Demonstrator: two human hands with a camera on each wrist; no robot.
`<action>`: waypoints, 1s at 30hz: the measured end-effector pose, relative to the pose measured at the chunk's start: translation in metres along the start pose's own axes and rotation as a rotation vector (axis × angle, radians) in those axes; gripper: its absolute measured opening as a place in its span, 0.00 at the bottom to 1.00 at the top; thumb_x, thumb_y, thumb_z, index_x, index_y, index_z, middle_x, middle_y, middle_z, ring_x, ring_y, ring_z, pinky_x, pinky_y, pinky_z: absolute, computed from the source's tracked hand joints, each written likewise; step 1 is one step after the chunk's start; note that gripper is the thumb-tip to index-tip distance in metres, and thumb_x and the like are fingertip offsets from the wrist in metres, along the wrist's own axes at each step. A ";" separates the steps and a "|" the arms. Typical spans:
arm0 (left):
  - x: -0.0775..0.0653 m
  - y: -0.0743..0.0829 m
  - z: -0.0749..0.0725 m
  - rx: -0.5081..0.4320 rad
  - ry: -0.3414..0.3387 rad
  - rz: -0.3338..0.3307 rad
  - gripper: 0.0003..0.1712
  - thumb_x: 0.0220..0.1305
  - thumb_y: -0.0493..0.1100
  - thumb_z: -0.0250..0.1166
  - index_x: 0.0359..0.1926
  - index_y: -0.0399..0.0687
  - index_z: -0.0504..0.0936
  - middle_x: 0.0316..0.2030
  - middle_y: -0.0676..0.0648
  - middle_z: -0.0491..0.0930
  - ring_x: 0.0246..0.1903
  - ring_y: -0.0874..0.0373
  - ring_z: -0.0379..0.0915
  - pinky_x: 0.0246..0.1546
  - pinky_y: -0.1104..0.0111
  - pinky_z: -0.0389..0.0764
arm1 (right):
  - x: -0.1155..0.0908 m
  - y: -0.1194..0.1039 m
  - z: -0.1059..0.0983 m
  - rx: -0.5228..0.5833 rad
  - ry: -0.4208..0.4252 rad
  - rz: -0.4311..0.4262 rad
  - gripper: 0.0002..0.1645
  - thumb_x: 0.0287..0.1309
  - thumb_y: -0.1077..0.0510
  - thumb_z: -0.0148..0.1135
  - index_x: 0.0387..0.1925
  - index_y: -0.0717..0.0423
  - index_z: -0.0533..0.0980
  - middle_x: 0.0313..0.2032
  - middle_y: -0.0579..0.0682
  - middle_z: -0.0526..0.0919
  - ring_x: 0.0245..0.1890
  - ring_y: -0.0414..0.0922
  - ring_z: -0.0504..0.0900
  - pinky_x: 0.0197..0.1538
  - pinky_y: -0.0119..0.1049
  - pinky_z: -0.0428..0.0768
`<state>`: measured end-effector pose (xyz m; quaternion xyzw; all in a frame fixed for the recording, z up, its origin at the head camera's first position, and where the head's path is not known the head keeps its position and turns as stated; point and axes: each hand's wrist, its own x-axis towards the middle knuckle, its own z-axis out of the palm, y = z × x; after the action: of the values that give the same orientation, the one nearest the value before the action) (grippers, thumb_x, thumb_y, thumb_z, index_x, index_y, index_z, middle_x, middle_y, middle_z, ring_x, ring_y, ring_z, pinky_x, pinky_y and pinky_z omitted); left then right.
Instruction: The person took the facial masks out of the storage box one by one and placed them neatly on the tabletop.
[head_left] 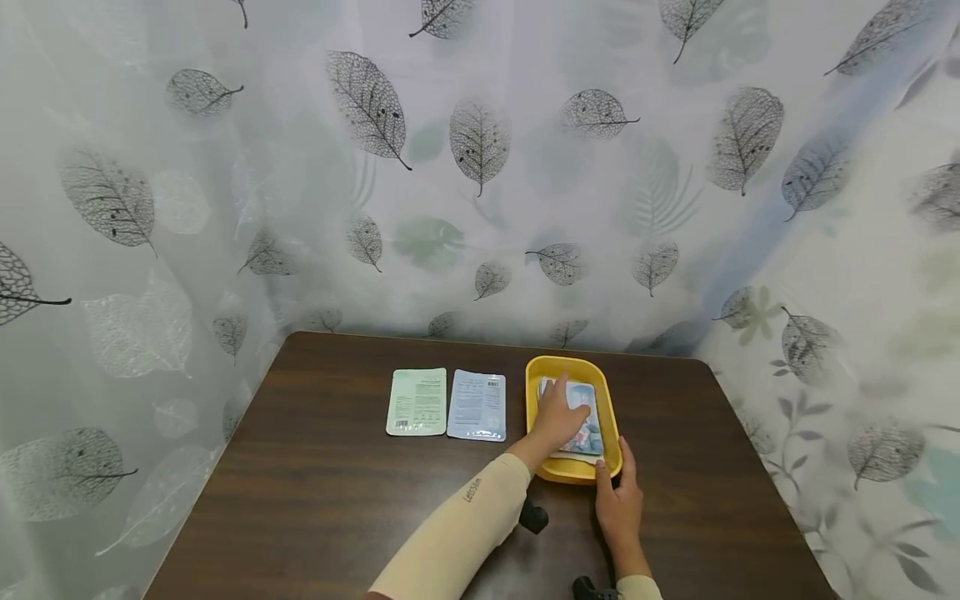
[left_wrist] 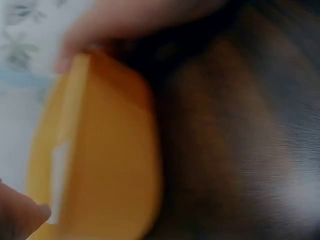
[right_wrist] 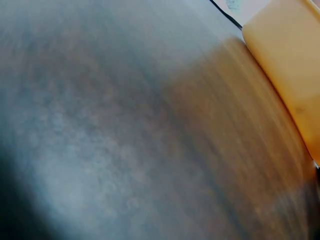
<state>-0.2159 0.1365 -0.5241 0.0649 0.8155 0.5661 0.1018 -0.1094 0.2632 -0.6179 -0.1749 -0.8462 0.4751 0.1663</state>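
Note:
A yellow plastic tray point(head_left: 611, 437) stands on the table and holds a small stack of flat printed packets point(head_left: 585, 435), the top one blue with a picture. My left hand point(head_left: 553, 421) reaches over the tray's left side, thumb and fingers spread on the top packet. At the near right corner my right hand point(head_left: 619, 500) grips the tray, its thumb at the rim and fingers along the outer side. In the left wrist view the tray wall point(left_wrist: 117, 150) is blurred. The right wrist view catches only the tray's outer side point(right_wrist: 290, 65).
Left of the tray, a green packet point(head_left: 417, 402) and a light blue packet point(head_left: 477, 406) lie side by side on the dark wooden table point(head_left: 322, 500). A leaf-patterned curtain point(head_left: 480, 208) hangs behind and around the table.

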 end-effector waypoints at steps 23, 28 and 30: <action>0.000 -0.028 0.020 0.122 -0.015 -0.065 0.42 0.63 0.48 0.66 0.77 0.54 0.63 0.81 0.31 0.40 0.81 0.37 0.31 0.78 0.42 0.53 | 0.002 0.007 0.003 0.031 0.004 -0.010 0.38 0.75 0.46 0.53 0.80 0.41 0.55 0.74 0.64 0.66 0.72 0.65 0.67 0.72 0.67 0.63; -0.001 -0.028 0.020 0.165 -0.013 -0.017 0.40 0.61 0.47 0.66 0.74 0.53 0.67 0.81 0.36 0.48 0.81 0.38 0.41 0.78 0.43 0.54 | 0.002 0.006 0.002 0.036 -0.003 -0.003 0.38 0.74 0.46 0.54 0.80 0.41 0.55 0.75 0.63 0.65 0.73 0.65 0.66 0.73 0.67 0.62; -0.001 -0.028 0.020 0.179 -0.009 0.007 0.38 0.61 0.46 0.67 0.73 0.52 0.68 0.80 0.39 0.51 0.80 0.40 0.47 0.77 0.45 0.58 | 0.002 0.007 0.001 0.041 0.001 -0.004 0.38 0.74 0.46 0.54 0.80 0.42 0.55 0.74 0.64 0.65 0.73 0.65 0.67 0.72 0.67 0.62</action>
<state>-0.2099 0.1449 -0.5571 0.0791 0.8621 0.4909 0.0976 -0.1112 0.2665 -0.6243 -0.1700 -0.8366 0.4919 0.1711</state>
